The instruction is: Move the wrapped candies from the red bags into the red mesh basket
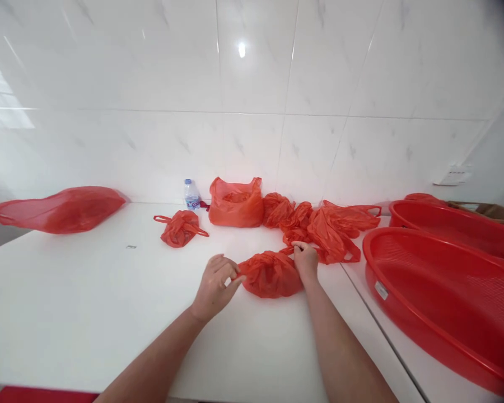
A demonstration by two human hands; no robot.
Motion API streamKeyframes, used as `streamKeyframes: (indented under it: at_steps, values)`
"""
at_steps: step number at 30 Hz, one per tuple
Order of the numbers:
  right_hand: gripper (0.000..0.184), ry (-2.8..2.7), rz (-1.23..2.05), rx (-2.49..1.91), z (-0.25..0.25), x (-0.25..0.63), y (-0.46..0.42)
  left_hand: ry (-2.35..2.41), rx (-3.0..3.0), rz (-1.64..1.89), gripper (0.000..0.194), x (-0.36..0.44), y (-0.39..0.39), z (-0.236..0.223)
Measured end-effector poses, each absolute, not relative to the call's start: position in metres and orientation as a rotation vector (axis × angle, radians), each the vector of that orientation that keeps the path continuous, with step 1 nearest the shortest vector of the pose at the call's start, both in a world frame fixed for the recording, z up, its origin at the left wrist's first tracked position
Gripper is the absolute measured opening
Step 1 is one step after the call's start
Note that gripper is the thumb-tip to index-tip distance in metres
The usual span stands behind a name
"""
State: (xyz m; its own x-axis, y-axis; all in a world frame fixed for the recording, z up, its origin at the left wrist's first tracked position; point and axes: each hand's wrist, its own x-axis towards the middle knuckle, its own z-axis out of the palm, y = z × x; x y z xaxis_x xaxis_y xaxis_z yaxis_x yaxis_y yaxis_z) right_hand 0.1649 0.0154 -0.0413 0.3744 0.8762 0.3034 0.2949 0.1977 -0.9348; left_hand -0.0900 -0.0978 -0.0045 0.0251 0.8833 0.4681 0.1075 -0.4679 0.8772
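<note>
A small filled red plastic bag [269,274] lies on the white table [88,313] between my hands. My left hand [215,285] pinches the bag's left handle at its side. On the other side, my right hand [306,260] grips the right handle near the bag's top edge. Both handles are pulled outward. Just behind my right hand lies a heap of several crumpled red bags [327,226].
A tied red bag [180,228] sits further back, an open upright red bag [236,204] and a small water bottle [191,195] stand by the tiled wall. A large red bag [61,210] lies far left. Two big red plastic baskets [445,291] fill the right side.
</note>
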Motion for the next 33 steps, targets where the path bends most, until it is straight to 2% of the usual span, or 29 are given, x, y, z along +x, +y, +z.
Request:
streamKeyframes:
  at_steps: [2, 4, 6, 7, 10, 14, 15, 16, 19, 20, 26, 30, 32, 33]
  values:
    - [0.029, -1.199, 0.608, -1.353, -0.045, 0.161, 0.017, 1.009, 1.816, 1.387, 0.014, -0.090, -0.106, 0.002]
    - [0.045, -1.200, 0.651, -1.361, -0.048, 0.158, 0.018, 1.022, 1.903, 1.329, 0.007, -0.086, -0.105, 0.011]
    - [0.057, -1.190, 0.685, -1.376, -0.049, 0.158, 0.019, 1.100, 1.925, 1.360, 0.022, -0.078, -0.097, 0.020]
    - [0.058, -1.189, 0.697, -1.380, -0.049, 0.158, 0.018, 1.155, 1.937, 1.374, 0.029, -0.074, -0.091, 0.022]
    - [0.051, -1.194, 0.728, -1.381, -0.047, 0.160, 0.017, 1.270, 2.008, 1.294, 0.049, -0.059, -0.073, 0.020]
    - [0.046, -1.178, 0.753, -1.380, -0.043, 0.162, 0.015, 1.294, 2.051, 0.939, 0.089, -0.048, -0.062, 0.005]
    - [0.046, -1.170, 0.759, -1.379, -0.042, 0.162, 0.014, 1.307, 2.049, 0.877, 0.090, -0.050, -0.060, 0.003]
    - [0.046, -1.162, 0.769, -1.380, -0.043, 0.162, 0.014, 1.322, 2.049, 0.842, 0.083, -0.054, -0.059, 0.003]
    - [0.047, -1.148, 0.814, -1.377, -0.046, 0.162, 0.014, 1.395, 2.030, 0.921, 0.040, -0.079, -0.054, 0.011]
    - [0.047, -1.150, 0.820, -1.379, -0.047, 0.161, 0.014, 1.437, 2.010, 0.982, 0.034, -0.092, -0.051, 0.015]
    - [0.043, -1.261, 0.749, -1.527, -0.048, 0.155, 0.017, 1.856, 1.720, 1.415, 0.032, -0.179, -0.018, 0.035]
    - [0.045, -1.300, 0.716, -1.569, -0.045, 0.154, 0.017, 2.134, 1.567, 1.503, 0.039, -0.220, 0.010, 0.040]
    - [0.046, -1.311, 0.706, -1.590, -0.044, 0.153, 0.016, 2.296, 1.491, 1.471, 0.047, -0.233, 0.024, 0.039]
    - [0.045, -1.315, 0.709, -1.601, -0.043, 0.153, 0.016, 2.378, 1.443, 1.433, 0.058, -0.237, 0.031, 0.037]
